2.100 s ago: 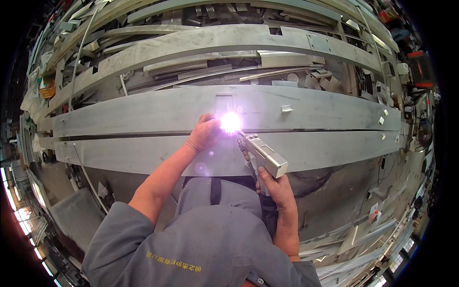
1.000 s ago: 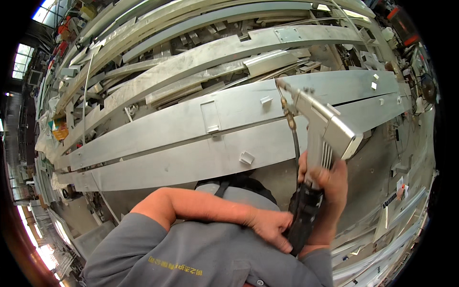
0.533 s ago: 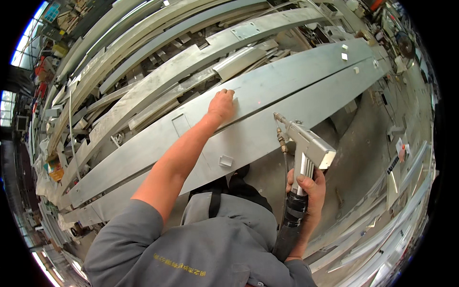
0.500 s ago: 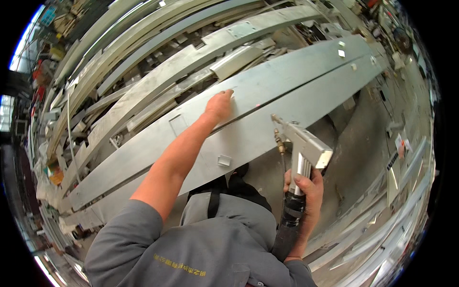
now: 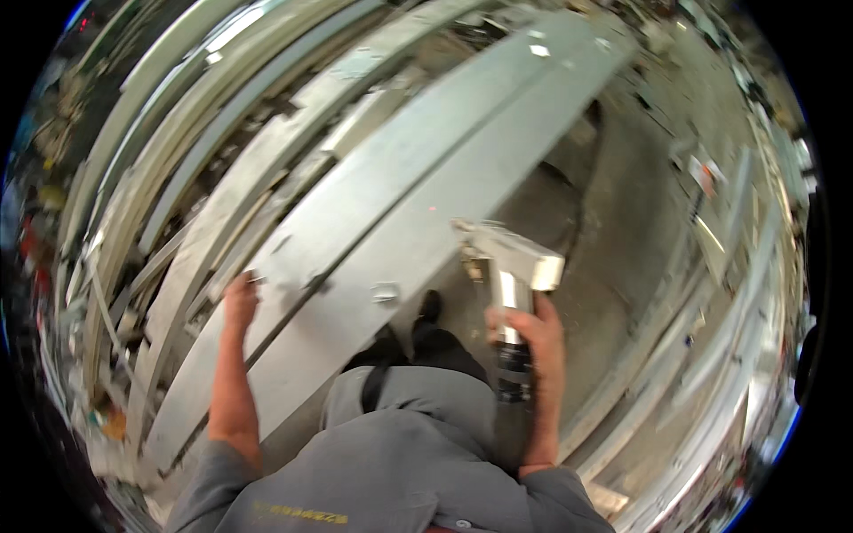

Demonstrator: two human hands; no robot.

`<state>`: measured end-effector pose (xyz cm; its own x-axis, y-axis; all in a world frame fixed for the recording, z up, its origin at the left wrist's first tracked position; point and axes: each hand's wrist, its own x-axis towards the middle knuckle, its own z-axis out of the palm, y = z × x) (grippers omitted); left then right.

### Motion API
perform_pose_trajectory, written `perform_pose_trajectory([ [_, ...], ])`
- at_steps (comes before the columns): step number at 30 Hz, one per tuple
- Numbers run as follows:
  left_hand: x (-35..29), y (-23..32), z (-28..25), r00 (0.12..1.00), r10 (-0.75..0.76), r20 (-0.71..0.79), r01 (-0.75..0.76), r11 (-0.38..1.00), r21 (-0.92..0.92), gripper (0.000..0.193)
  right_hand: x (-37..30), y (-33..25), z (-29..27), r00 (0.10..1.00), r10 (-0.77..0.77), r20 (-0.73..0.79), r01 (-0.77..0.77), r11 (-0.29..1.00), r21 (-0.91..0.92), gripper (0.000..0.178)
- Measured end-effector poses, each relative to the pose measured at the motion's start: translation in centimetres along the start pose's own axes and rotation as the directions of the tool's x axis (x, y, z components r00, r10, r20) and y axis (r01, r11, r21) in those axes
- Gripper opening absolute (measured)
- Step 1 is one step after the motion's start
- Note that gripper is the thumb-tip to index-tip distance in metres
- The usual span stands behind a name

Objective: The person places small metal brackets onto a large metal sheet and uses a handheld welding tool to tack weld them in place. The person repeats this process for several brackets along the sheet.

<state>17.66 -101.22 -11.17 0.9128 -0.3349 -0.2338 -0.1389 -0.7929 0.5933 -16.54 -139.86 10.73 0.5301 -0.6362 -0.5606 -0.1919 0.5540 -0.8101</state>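
My left hand (image 5: 239,304) is over the left part of a long, flat silvery metal panel (image 5: 426,124), its fingers pinched on a small shiny metal piece (image 5: 256,277), blurred. My right hand (image 5: 538,333) is wrapped round the grip of a silver laser welding gun (image 5: 511,253) with a dark hose below it. The gun's nozzle points left, above the near edge of a second long panel (image 5: 462,186), which lies alongside the first across a dark gap. On this near panel stands a small metal bracket (image 5: 385,292). A small red dot shows on it too.
Several long metal beams (image 5: 213,186) lie stacked beyond the panels on the left. More metal lengths (image 5: 711,391) lie on the floor at the right. Small pale pieces (image 5: 539,51) sit at the panels' far end. My shoe (image 5: 429,306) is beside the near panel.
The view has turned, so the panels slant more steeply. My left hand has moved left and nearer along the panel. The welding gun stays in my right hand, now further left in view.
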Motion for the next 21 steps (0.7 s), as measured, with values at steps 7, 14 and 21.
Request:
perform_pose_trajectory([
  [7,-2.3,-1.1,1.0,0.968,0.234,-0.086,-0.199,0.932,0.304,0.017,-3.7,3.3,6.4,0.94,0.012,0.341,0.012,0.997,-0.071,0.054],
  [14,-2.5,-4.3,2.2,0.951,0.255,-0.176,-0.246,0.967,0.071,0.016,-4.9,5.6,12.3,0.888,0.159,0.432,-0.031,0.957,-0.288,0.07],
  [21,-2.7,-3.9,2.5,0.957,0.188,-0.222,-0.182,0.982,0.046,0.013,-1.5,4.5,14.4,0.837,0.193,0.512,-0.011,0.941,-0.337,0.07],
])
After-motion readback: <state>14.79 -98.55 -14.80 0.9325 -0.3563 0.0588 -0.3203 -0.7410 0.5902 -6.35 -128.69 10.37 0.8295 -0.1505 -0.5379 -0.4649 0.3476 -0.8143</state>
